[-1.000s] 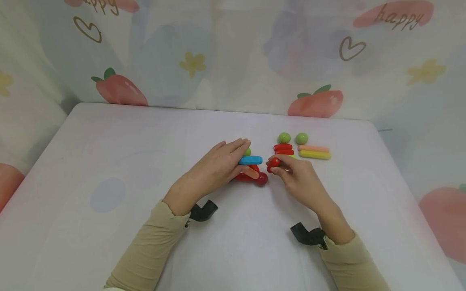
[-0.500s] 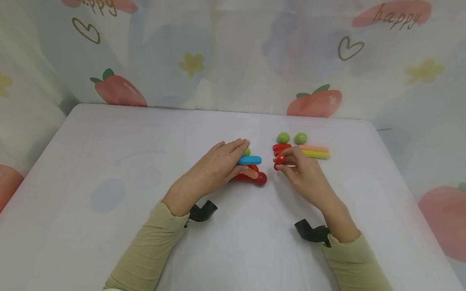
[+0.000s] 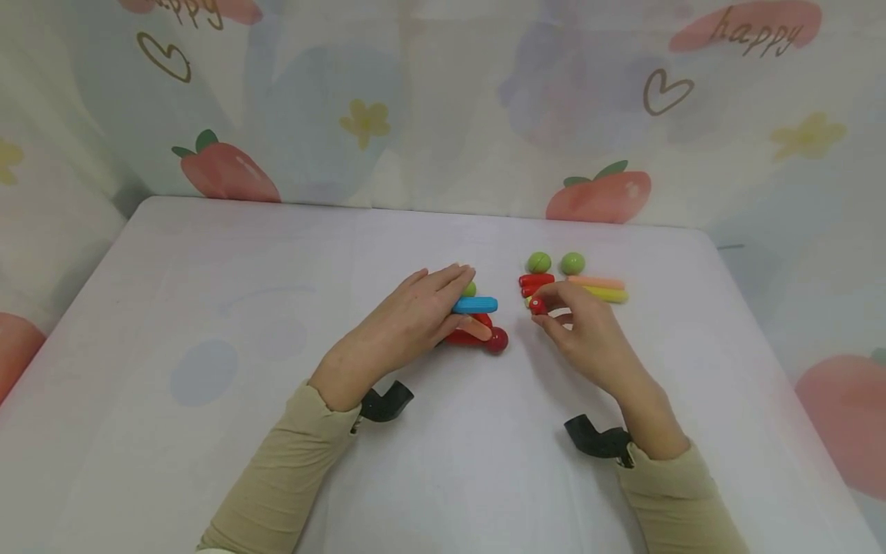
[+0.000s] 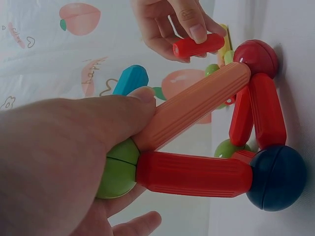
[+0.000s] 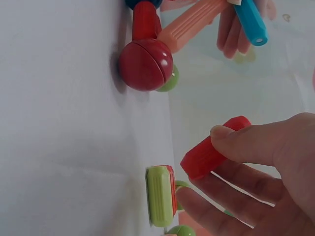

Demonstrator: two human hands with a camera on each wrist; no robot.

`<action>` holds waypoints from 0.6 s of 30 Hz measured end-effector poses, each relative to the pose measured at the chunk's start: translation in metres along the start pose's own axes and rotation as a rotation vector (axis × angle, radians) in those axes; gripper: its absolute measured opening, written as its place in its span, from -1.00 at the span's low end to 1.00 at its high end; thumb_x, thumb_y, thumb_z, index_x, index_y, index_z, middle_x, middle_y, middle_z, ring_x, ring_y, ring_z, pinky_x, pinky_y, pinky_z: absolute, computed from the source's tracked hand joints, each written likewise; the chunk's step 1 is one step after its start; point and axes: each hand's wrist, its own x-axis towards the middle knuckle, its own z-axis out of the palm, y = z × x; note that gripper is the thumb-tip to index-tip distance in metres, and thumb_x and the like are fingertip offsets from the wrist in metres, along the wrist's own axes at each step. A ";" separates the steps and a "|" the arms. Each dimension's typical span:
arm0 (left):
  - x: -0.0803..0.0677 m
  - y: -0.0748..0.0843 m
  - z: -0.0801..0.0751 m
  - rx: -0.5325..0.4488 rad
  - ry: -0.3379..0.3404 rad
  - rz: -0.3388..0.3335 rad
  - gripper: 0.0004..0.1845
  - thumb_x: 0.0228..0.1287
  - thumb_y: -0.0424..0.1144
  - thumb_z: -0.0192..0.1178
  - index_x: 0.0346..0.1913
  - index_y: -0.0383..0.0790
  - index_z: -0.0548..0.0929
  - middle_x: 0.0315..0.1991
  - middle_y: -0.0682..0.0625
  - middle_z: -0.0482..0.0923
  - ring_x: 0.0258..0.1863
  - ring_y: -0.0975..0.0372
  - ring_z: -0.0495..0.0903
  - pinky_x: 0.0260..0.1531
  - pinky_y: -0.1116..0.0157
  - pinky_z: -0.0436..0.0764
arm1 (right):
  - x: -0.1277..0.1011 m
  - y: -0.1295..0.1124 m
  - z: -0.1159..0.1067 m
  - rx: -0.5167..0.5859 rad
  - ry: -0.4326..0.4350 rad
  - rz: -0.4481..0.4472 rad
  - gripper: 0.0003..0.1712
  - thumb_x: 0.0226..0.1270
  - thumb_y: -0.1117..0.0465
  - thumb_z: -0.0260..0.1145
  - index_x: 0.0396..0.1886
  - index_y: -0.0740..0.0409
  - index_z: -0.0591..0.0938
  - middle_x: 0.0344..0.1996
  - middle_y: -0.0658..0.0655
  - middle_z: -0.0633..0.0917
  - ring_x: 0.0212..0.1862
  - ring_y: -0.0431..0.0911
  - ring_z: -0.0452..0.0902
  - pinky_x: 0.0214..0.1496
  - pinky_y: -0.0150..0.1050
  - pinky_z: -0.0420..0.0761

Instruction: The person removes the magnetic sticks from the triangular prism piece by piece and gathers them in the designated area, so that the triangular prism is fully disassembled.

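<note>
My left hand [image 3: 415, 315] grips the top of a small frame of magnetic rods and balls, its thumb pressed over the green ball [image 4: 118, 169] and the end of a peach rod [image 4: 197, 105]. A red rod [image 4: 194, 174] runs from that ball to a dark blue ball [image 4: 276, 178]. The peach rod slopes down to a dark red ball [image 4: 256, 59] on the table. Beyond the thumb a blue rod [image 3: 476, 305] sticks out. My right hand [image 3: 588, 331] pinches a short red rod [image 5: 206, 155] between thumb and fingers, above the table to the frame's right.
Behind the right hand lie loose parts: two green balls [image 3: 539, 262], red rods [image 3: 536, 280], a light green rod [image 5: 160, 196], a peach rod [image 3: 598, 282] and a yellow rod [image 3: 609, 295]. A patterned curtain [image 3: 443, 108] hangs behind the white table [image 3: 277, 462].
With the short red rod, my right hand has moved rightward, away from the frame and closer to the loose parts; the rod's end has turned toward the head camera. My left hand has stayed put.
</note>
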 end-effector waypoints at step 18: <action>-0.001 0.000 0.001 -0.021 0.009 0.001 -0.28 0.36 -0.02 0.23 0.46 -0.27 0.30 0.42 -0.13 0.38 0.43 0.09 0.36 0.41 0.02 0.36 | 0.002 0.014 0.006 -0.157 0.055 -0.045 -0.66 0.15 0.44 0.43 -0.04 0.29 0.67 -0.23 0.19 0.57 -0.11 0.01 0.43 -0.10 -0.03 0.63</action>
